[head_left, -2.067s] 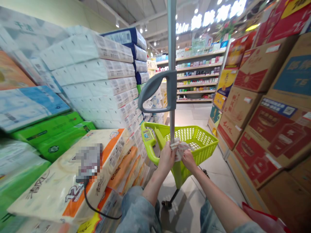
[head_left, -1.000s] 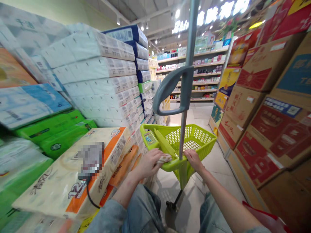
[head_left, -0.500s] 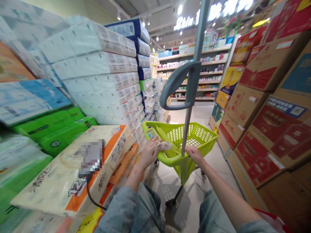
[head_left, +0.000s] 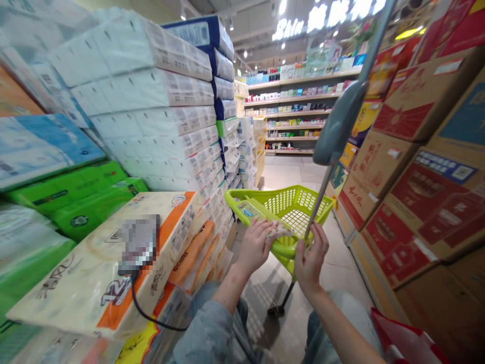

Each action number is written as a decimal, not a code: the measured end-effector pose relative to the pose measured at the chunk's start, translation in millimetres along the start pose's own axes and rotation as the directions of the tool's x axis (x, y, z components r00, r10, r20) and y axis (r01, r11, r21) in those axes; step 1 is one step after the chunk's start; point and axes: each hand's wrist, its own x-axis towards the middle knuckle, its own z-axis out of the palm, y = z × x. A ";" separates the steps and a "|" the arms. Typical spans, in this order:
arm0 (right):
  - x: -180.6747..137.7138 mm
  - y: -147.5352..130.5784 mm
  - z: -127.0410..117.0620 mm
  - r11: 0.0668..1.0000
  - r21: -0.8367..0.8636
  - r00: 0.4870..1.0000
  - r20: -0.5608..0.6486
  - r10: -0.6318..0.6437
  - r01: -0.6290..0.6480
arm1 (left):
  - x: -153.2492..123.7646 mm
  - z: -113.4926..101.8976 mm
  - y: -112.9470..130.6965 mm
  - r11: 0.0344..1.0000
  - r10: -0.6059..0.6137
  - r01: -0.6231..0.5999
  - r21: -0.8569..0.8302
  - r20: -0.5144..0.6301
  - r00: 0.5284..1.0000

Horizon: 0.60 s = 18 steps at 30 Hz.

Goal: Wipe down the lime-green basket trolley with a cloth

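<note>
A lime-green shopping cart basket (head_left: 261, 191) with a grey pole (head_left: 325, 194) stands in front of me. My left hand (head_left: 254, 248) is closed on a crumpled white cloth with reddish spots (head_left: 278, 231), pressed against the basket's near rim. At the foot of the pole is my right hand (head_left: 311, 260), its thumb and fingers apart on either side of it; whether they touch the pole is unclear. Higher on the pole sits a grey loop handle (head_left: 337, 124), seen nearly edge-on. A small label (head_left: 248, 210) shows on the rim beside my left hand.
Tissue packs (head_left: 151, 91) are stacked high on the left. On a cream and orange pack (head_left: 87, 263) lies a blurred-out device with a black cable (head_left: 146, 311). Cardboard cartons (head_left: 401, 121) line the right. Store shelves (head_left: 299, 96) stand behind, and something red (head_left: 405, 333) lies lower right.
The pole and its loop handle have swung right and turned. My left hand has slid right along the rim with the cloth. My right hand has loosened, its fingers now raised beside the pole.
</note>
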 end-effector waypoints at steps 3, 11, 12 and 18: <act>-1.1 2.6 -9.0 0.996 -0.056 0.998 0.004 -0.066 0.066 | -1.1 7.8 6.5 0.999 0.050 -0.050 -0.002 0.024 0.998; 3.7 13.4 -24.8 0.987 -0.078 0.953 0.282 -0.115 0.142 | 7.3 15.4 9.4 0.986 0.156 -0.161 0.046 0.092 0.983; 6.6 13.7 -25.5 0.987 -0.077 0.953 0.281 -0.114 0.141 | 9.3 14.6 7.4 0.984 0.162 -0.168 0.056 0.101 0.982; 21.2 20.0 -29.3 0.970 -0.006 0.909 0.349 -0.226 0.244 | 19.8 -3.6 -47.4 0.994 0.046 -0.051 0.100 0.049 0.998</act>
